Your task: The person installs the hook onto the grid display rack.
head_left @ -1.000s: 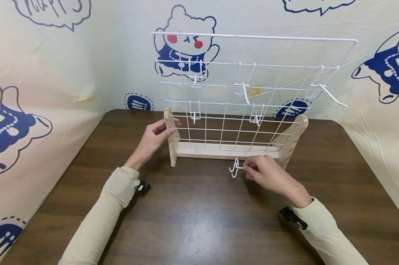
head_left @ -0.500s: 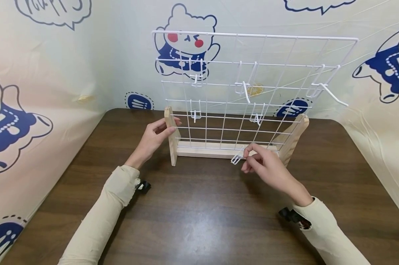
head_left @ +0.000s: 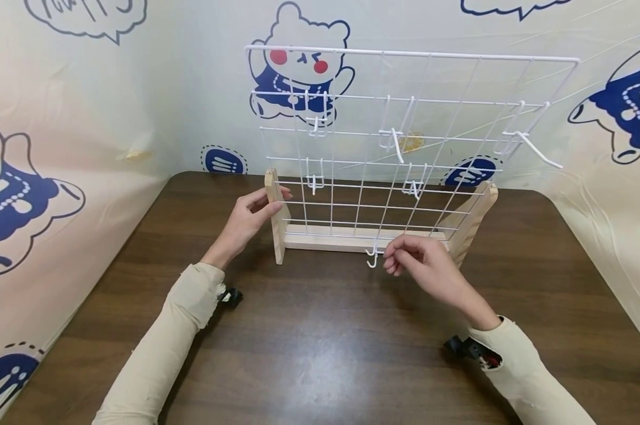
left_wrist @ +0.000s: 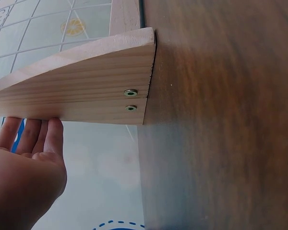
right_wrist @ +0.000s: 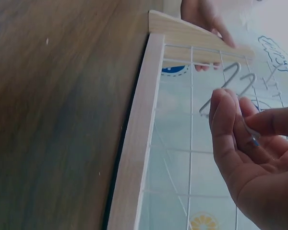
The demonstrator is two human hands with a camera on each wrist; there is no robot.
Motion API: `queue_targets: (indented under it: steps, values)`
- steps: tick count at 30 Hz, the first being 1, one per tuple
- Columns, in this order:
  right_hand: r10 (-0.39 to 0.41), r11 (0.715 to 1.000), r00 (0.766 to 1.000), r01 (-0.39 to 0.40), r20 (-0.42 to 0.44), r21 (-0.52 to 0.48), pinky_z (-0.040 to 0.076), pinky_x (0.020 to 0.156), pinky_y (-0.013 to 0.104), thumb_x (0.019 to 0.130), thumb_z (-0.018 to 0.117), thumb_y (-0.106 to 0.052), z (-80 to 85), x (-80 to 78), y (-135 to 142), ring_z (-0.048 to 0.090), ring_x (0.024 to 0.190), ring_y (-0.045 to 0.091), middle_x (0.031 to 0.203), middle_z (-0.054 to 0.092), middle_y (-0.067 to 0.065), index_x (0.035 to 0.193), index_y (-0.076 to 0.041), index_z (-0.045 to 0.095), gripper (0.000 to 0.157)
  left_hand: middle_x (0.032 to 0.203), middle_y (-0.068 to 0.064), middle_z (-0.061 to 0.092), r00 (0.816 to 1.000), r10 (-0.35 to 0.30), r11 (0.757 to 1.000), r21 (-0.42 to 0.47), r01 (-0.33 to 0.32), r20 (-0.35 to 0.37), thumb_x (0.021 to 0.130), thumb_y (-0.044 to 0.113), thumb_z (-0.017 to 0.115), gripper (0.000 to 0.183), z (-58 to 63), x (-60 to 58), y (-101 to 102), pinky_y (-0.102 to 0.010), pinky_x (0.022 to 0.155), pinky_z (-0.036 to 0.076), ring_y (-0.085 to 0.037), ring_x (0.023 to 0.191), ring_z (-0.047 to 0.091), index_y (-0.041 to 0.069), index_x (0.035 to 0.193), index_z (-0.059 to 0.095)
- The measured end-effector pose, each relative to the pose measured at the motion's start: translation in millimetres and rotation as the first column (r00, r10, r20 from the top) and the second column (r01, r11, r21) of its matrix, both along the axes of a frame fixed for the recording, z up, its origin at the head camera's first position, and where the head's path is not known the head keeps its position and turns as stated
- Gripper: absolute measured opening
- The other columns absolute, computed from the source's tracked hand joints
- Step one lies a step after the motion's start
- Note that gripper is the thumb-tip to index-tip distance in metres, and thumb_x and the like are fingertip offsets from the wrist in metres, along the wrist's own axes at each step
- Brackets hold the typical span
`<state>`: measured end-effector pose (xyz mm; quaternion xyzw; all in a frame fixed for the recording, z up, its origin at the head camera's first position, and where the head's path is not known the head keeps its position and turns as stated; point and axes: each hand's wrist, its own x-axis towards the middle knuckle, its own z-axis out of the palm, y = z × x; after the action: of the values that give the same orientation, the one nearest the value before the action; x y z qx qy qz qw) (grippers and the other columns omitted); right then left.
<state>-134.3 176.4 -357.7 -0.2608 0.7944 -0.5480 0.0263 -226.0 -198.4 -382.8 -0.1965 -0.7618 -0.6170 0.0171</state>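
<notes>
In the head view my right hand (head_left: 426, 265) pinches a white wire hook (head_left: 372, 257) by one end, just in front of the stand's wooden crossbar (head_left: 325, 241). The right wrist view shows the hook's two bent prongs (right_wrist: 239, 67) sticking out past the fingers, with the pinched end partly hidden. My left hand (head_left: 245, 221) grips the wooden left side panel (head_left: 276, 239), thumb in front and fingers behind. In the left wrist view, fingertips reach around the edge of that panel (left_wrist: 96, 81). A white wire grid (head_left: 412, 54) leans back between the side panels.
Several white hooks hang on the grid, among them an upper-left hook (head_left: 316, 125), a middle hook (head_left: 397, 144) and a long right hook (head_left: 538, 154). The right side panel (head_left: 471, 221) stands beyond my right hand. Everything rests on a dark wooden table (head_left: 299, 342) before a patterned cloth (head_left: 192, 77).
My right hand has lifted slightly and turned the hook, so its bent prongs now point down and left. My left hand stays on the side panel.
</notes>
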Motion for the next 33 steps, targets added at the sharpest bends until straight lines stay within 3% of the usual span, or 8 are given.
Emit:
queue_targets:
  steps: [8,18,24,28,33]
  values:
    - [0.017,0.993,0.984,0.003,0.175,-0.118,0.058,0.074,0.034,0.102,0.047,0.002,3.4,3.2,-4.0,0.07,0.082,0.023,0.095,0.068,0.031,0.107,0.011,0.067,0.023,0.131,-0.009,0.062,1.0,-0.003,1.0,-0.004,0.003,-0.003,0.101,0.026,0.06,0.037,4.2,2.9,2.3,-0.051,0.108,0.038,-0.023,0.122,0.054,0.008,0.133,0.06]
    - [0.154,0.967,0.958,-0.096,0.242,-0.238,0.053,0.091,0.04,0.105,0.05,-0.008,8.8,3.3,-5.9,0.069,0.105,0.033,0.115,0.069,0.026,0.128,0.013,0.058,0.033,0.131,-0.009,0.063,1.0,0.006,1.0,0.007,-0.005,-0.001,0.1,0.025,0.06,0.038,0.5,0.7,0.5,-0.05,0.107,0.039,-0.023,0.121,0.054,0.004,0.133,0.059]
    - [0.107,0.975,0.977,-0.067,0.182,-0.213,0.053,0.092,0.036,0.105,0.05,-0.012,13.8,3.5,-9.3,0.071,0.101,0.027,0.114,0.071,0.021,0.128,0.008,0.06,0.032,0.131,-0.009,0.062,1.0,0.01,1.0,0.006,-0.01,-0.006,0.101,0.025,0.06,0.034,0.6,0.3,0.4,-0.05,0.108,0.039,-0.022,0.121,0.054,0.01,0.131,0.062]
    - [0.074,0.972,0.991,-0.047,0.109,-0.229,0.054,0.09,0.036,0.105,0.05,-0.011,16.6,1.5,-11.9,0.071,0.101,0.032,0.112,0.071,0.021,0.124,0.008,0.062,0.029,0.13,-0.013,0.063,1.0,0.007,1.0,0.026,-0.006,-0.014,0.1,0.025,0.061,0.033,1.1,0.1,0.7,-0.044,0.105,0.042,-0.023,0.12,0.056,0.01,0.129,0.063]
    - [0.036,0.972,0.996,-0.017,0.079,-0.236,0.054,0.09,0.037,0.105,0.051,-0.015,19.1,-3.6,-14.0,0.069,0.103,0.034,0.111,0.072,0.018,0.123,0.008,0.061,0.031,0.127,-0.012,0.064,1.0,-0.001,0.999,0.039,0.002,-0.021,0.1,0.025,0.062,0.032,0.7,0.6,2.6,-0.039,0.103,0.044,-0.028,0.12,0.056,0.009,0.128,0.064]
